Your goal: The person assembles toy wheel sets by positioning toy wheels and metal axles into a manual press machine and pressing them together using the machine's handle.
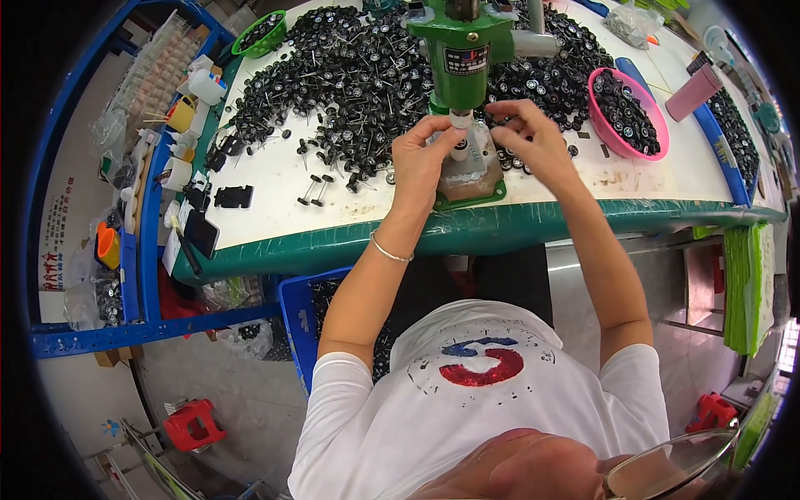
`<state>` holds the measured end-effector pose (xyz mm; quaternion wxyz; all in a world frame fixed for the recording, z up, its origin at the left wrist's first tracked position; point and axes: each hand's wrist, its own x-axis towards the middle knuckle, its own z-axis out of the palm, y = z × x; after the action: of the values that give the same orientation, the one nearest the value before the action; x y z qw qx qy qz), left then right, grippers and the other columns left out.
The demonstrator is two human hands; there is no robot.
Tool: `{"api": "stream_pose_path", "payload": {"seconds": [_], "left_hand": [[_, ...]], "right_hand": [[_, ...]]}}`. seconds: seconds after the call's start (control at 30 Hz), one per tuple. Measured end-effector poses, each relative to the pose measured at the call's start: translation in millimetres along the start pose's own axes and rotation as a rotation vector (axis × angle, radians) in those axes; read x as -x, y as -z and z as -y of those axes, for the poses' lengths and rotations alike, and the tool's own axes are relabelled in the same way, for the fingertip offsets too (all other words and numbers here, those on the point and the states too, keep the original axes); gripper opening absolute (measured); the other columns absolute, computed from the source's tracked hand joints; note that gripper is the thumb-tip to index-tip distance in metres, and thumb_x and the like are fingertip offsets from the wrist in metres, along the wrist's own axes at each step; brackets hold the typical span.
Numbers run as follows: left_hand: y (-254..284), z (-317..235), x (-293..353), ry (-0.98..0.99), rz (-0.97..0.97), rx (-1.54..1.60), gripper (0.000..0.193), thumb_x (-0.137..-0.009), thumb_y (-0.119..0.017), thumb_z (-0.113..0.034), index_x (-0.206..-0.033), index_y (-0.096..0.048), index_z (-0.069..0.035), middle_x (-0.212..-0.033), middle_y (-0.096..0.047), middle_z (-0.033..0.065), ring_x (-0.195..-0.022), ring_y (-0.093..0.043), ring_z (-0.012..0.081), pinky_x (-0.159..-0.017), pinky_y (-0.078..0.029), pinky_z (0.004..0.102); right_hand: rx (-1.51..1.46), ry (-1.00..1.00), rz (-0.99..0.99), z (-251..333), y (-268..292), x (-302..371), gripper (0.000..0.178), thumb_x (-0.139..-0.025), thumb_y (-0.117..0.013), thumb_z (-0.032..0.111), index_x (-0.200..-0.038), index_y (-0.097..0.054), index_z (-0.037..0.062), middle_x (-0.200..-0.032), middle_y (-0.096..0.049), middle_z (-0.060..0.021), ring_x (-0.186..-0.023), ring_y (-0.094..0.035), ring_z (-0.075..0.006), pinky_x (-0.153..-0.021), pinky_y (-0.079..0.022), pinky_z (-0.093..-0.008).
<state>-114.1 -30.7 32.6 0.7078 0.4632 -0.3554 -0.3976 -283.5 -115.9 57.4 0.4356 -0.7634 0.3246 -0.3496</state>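
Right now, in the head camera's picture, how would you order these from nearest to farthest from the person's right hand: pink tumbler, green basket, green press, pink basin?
From the right hand:
1. Green press: right beside it, to the left.
2. Pink basin: to the right.
3. Pink tumbler: farther right, past the basin.
4. Green basket: at the table's far left.

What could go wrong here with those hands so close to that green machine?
The left hand is right at the plunger of the green machine, so fingers might get pinched if it came down. The right hand, close by, could be caught too. Loose wheeled axles lying near the table's front edge might roll off if nudged.
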Motion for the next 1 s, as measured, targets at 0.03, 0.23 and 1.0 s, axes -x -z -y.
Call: {"api": "stream_pose_path", "payload": {"seconds": [0.03,0.23,1.0], "left_hand": [[-0.5,0.3,-0.6,-0.017,0.013,0.004,0.010,-0.083,-0.073,-0.005,-0.092,-0.074,-0.002,-0.087,-0.069,-0.0019,-0.079,-0.060,0.0060,-0.074,-0.047,0.0224],[0.9,-0.5,-2.6,-0.015,0.056,0.022,0.010,-0.083,-0.072,-0.004,-0.092,-0.073,-0.001,-0.088,-0.069,-0.0012,-0.080,-0.060,0.0057,-0.075,-0.047,0.0220],[4.7,8.5,-3.8,-0.058,0.087,-0.003,0.010,-0.083,-0.072,0.001,-0.092,-0.072,0.003,-0.094,-0.065,0.0022,-0.083,-0.059,0.0085,-0.076,-0.048,0.0230]], "right_hand": [[-0.043,-0.027,-0.042,-3.8,7.9,-2.0,0.036,-0.083,-0.070,0.014,-0.118,-0.065,0.0050,-0.102,-0.061,-0.0021,-0.081,-0.055,-0.0089,-0.077,-0.048,-0.0252],[-0.446,0.028,-0.245,32.1,57.7,-55.3,0.037,-0.095,-0.058,0.028,-0.120,-0.065,0.0007,-0.105,-0.068,-0.0047,-0.088,-0.061,-0.0117,-0.087,-0.048,-0.0276],[-0.575,0.558,-0.417,164.0,40.2,-90.9,0.033,-0.093,-0.062,0.030,-0.068,-0.044,0.0182,-0.055,-0.032,0.0100,-0.042,-0.026,-0.0019,-0.037,-0.020,-0.0210]]}}
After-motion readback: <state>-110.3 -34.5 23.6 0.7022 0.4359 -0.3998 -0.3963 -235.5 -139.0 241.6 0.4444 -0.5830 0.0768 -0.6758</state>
